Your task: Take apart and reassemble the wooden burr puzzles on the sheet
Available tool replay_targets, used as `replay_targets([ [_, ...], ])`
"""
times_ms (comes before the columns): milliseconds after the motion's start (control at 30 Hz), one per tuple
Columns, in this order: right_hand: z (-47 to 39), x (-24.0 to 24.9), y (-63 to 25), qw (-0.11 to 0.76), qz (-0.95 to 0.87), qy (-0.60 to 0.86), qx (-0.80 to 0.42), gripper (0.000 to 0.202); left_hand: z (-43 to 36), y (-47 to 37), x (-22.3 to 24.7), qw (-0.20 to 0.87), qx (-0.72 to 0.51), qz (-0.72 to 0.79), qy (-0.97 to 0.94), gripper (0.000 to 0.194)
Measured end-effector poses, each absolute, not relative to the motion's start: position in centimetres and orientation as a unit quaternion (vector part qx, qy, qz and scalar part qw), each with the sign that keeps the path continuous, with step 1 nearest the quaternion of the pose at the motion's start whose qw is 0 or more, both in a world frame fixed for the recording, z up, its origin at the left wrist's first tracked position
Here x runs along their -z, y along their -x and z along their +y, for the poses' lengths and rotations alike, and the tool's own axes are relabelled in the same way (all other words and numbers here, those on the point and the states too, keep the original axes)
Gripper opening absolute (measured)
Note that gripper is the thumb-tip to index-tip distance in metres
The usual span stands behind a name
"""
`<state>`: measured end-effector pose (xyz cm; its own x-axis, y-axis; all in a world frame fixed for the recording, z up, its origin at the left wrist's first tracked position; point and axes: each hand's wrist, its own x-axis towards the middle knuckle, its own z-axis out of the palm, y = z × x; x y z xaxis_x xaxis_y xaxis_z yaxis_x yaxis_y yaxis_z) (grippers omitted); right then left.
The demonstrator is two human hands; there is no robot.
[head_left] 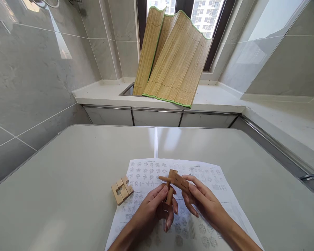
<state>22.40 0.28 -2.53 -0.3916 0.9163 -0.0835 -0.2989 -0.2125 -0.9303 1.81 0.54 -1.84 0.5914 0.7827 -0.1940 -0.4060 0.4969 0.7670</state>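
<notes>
I pinch one wood piece [169,196] in my left hand [157,205] over the paper [199,226], probably to steady it, while my right hand [205,198] pinches a wood bar [181,182] across it.

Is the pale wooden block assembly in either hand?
No, the pale wooden block assembly rests at the left edge of the paper, while the left hand and right hand hold darker wooden pieces.
</notes>
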Motion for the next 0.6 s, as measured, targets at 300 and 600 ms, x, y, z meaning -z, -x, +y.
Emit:
replay_targets([
  [300, 0.3, 2.7, -21.2, 0.427, -0.518, 0.340, -0.659, 0.030, -0.2, -1.4, 0.8, 0.828, -0.274, 0.320, -0.370, 0.046],
  [600, 0.3, 2.3, -21.6, 0.417, -0.516, 0.364, -0.654, 0.034, -0.3, -1.2, 0.2, 0.830, -0.259, 0.278, -0.408, 0.047],
])
